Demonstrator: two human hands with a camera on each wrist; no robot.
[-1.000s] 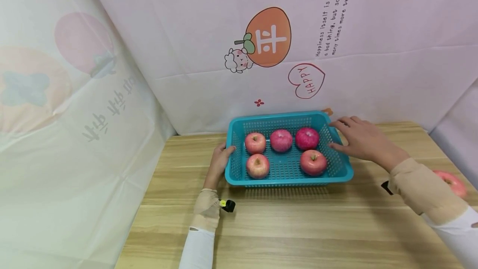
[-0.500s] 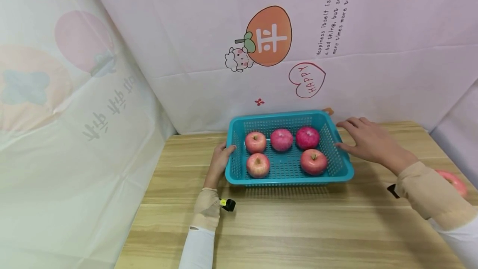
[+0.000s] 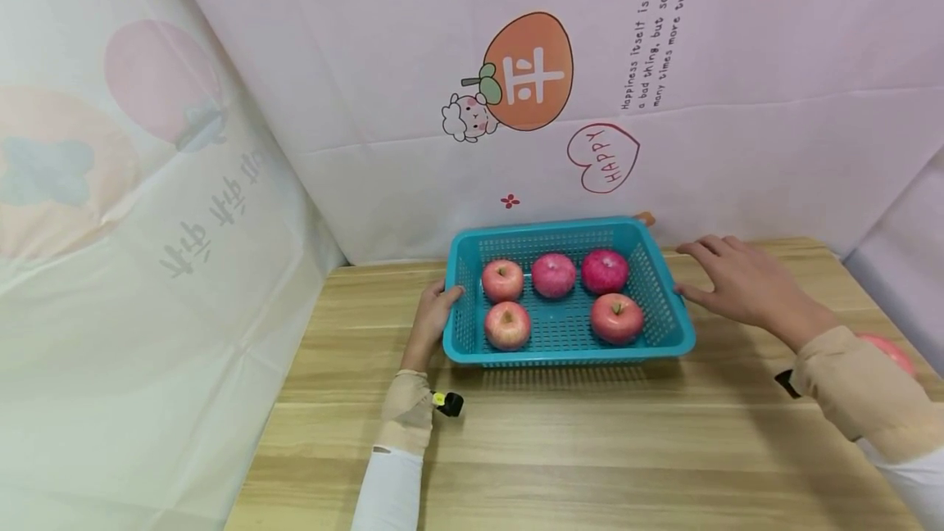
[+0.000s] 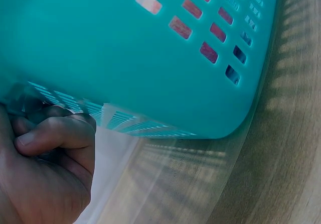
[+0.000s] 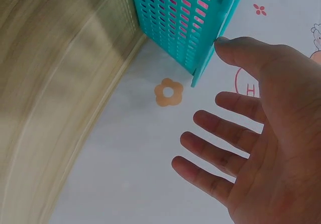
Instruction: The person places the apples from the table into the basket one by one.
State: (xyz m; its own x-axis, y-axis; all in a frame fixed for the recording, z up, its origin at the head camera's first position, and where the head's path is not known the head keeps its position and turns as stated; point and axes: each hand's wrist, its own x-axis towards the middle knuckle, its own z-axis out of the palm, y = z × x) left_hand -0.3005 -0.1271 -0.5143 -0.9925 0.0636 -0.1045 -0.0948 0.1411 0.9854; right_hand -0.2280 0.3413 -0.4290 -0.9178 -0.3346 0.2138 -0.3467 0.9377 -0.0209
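Note:
A turquoise plastic basket (image 3: 568,357) with perforated walls stands on the table. Several apples lie spaced apart in it, among them a yellowish-red apple (image 3: 507,326), a dark pink apple (image 3: 605,271) and a red apple (image 3: 616,319). My left hand (image 3: 430,319) grips the left rim, thumb on top; the left wrist view shows its fingers curled beneath the rim. Just outside the basket's right side is my right hand (image 3: 752,285), fingers spread and holding nothing. In the right wrist view its thumb tip (image 5: 225,45) is right at the rim.
The wooden table (image 3: 575,457) extends in front of the basket. Close behind it hangs a printed white cloth (image 3: 383,146), with another at the left. A round pink-red thing (image 3: 890,352) lies at the right, partly hidden by my right sleeve (image 3: 863,392).
My right hand has moved to the right, from over the basket's right rim to just outside it. The left hand, the basket and the apples stay as they were.

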